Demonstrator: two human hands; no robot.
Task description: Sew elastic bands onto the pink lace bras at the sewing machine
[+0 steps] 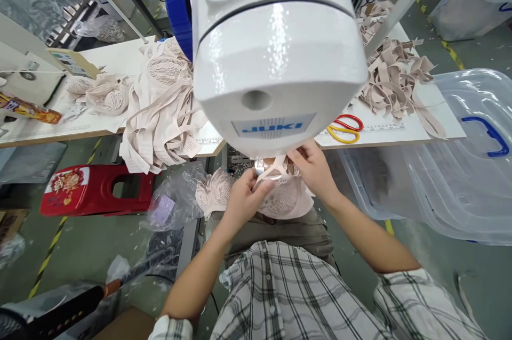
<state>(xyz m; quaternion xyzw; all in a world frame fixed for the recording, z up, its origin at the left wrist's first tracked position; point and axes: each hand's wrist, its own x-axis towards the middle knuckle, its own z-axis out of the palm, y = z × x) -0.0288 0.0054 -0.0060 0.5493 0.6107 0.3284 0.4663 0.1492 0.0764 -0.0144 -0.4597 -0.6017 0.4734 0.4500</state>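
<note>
A white sewing machine head (pixel 276 47) fills the upper middle of the view. Right below it both my hands hold a pale pink lace garment piece (pixel 286 199) with a thin strap (pixel 272 172). My left hand (pixel 244 196) is closed, pinching the strap and fabric from the left. My right hand (pixel 314 169) grips the same piece from the right, its fingers curled at the machine's underside. The needle area is hidden behind the machine head.
Piles of pink lace pieces and straps (pixel 160 105) lie on the white table (pixel 400 132), left and right (pixel 394 81). Red and yellow scissors (pixel 346 128) lie near the edge. Clear plastic bins (pixel 460 169) stand right, a red stool (pixel 94 188) left, a plastic bag (pixel 172 201) below.
</note>
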